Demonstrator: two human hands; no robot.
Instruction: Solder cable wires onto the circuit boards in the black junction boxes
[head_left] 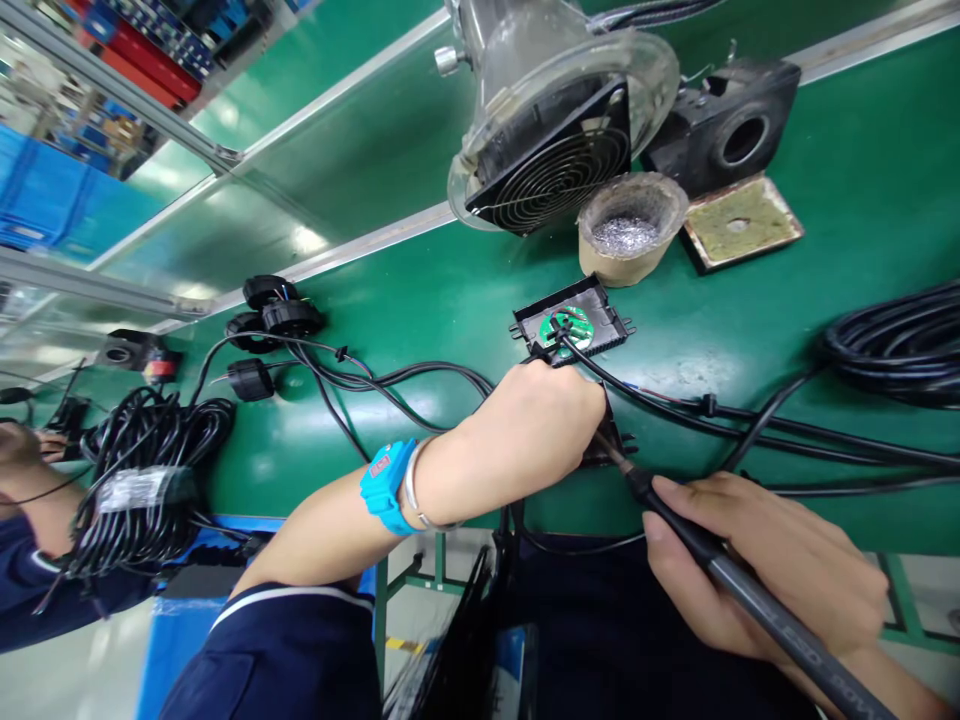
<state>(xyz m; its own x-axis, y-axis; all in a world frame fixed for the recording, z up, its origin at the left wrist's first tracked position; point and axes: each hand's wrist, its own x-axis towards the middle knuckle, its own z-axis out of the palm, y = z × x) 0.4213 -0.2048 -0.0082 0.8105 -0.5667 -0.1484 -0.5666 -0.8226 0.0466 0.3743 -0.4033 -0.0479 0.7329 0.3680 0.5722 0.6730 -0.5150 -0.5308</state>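
Note:
My right hand (780, 565) is closed around a dark soldering iron (720, 570). The iron's tip points up and left, to a dark case (609, 425) mostly covered by my left hand (551, 410). That hand is curled with its back to me, so its fingers and whatever they hold are hidden. Just beyond it lies a black open case (611, 325) with a round green circuit board (576, 328) inside. Black cables (660, 400) run from this area off to the right.
Behind stand a fume fan (562, 170), a bowl of solder bits (634, 235), a sponge tray (742, 222) and an iron holder (731, 130). Coiled cable (892, 345) lies right; black round caps (291, 315) and a cable bundle (150, 470) lie left, by another person's arm (45, 500).

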